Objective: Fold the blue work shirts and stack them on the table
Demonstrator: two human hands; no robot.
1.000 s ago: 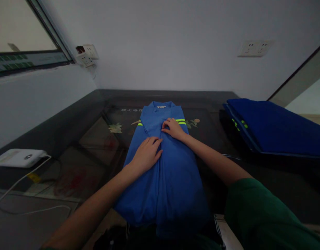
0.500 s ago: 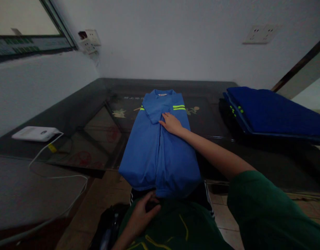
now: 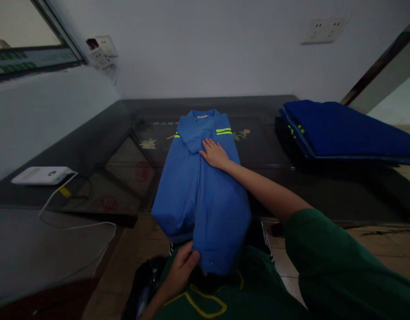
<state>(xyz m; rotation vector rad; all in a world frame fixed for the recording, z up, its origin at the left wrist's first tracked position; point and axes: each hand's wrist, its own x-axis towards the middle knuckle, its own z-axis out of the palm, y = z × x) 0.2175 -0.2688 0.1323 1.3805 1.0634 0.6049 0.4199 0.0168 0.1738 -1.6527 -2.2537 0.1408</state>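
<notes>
A blue jacket [image 3: 178,186] with yellow-green stripes lies lengthwise over the table, its collar away from me and its sides folded inward. Its lower end hangs over the near edge toward my lap. My right hand [image 3: 215,154] rests flat on the upper part, fingers stretched out beside the folded sleeve end. At the bottom, my left hand [image 3: 184,266] pinches the lower edge of the jacket between thumb and fingers; some of its fingers are hidden behind the cloth.
Folded darker blue clothes [image 3: 351,129] are stacked on the right of the dark glass-topped table [image 3: 264,182]. A white device [image 3: 41,175] with a white cable [image 3: 91,224] lies at the left. Wall sockets [image 3: 324,30] sit above the table.
My left hand has closed on the jacket's lower edge, and the right-hand flap is pulled toward me and lies flatter. My right hand stays on the upper part. The view has shifted slightly.
</notes>
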